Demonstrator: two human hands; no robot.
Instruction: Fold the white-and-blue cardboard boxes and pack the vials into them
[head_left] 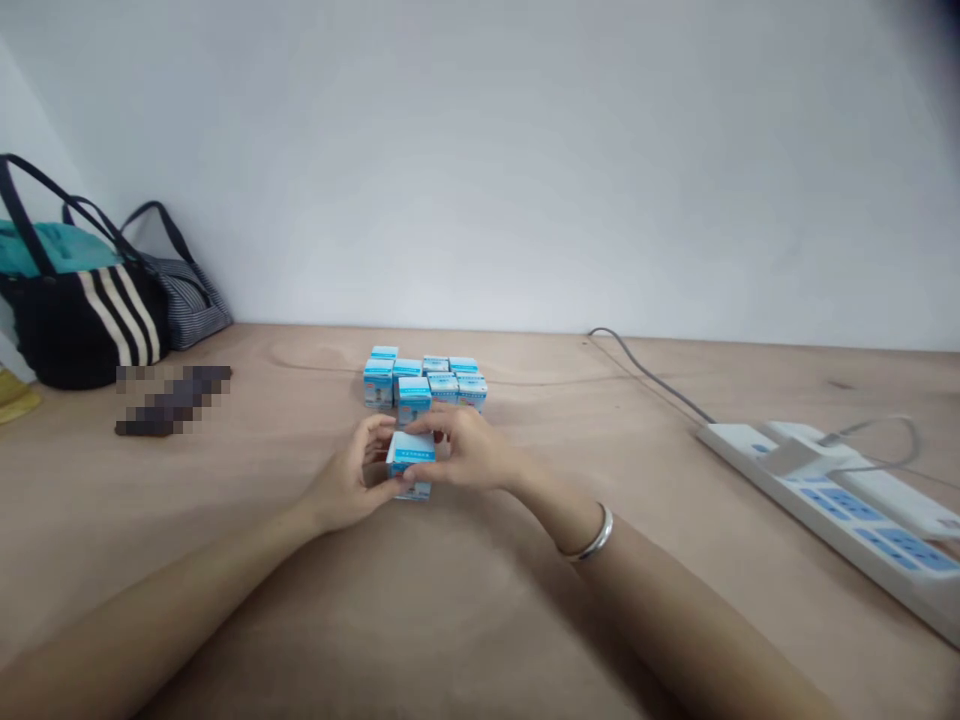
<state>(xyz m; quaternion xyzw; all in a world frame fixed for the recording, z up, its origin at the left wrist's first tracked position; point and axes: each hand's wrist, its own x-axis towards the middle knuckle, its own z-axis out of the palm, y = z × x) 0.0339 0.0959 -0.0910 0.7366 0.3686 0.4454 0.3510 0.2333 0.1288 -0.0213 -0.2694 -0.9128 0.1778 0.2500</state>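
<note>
Well, from where I stand, both hands are on one small carton (411, 462), a white box with a blue band across its top, down at the tabletop (187, 500) just in front of a tight cluster of matching boxes (424, 382). The left hand (346, 478) cups one side of it, while the right hand (469, 450) comes in from the other, its fingers (442, 424) curled over the top edge. Both sets of fingers are closed on the carton, grasping it without a hard clench. A light, even pinch from opposite sides looks like the sound way to keep so small a box square and clear of its neighbours. Every box shows blue print, but the writing is too small to read, and no brand can be made out. A silver bangle (596, 533) circles the right wrist. Off to the left stands a black striped tote bag (82, 325), and to the right lies a white power strip (821, 510).
</note>
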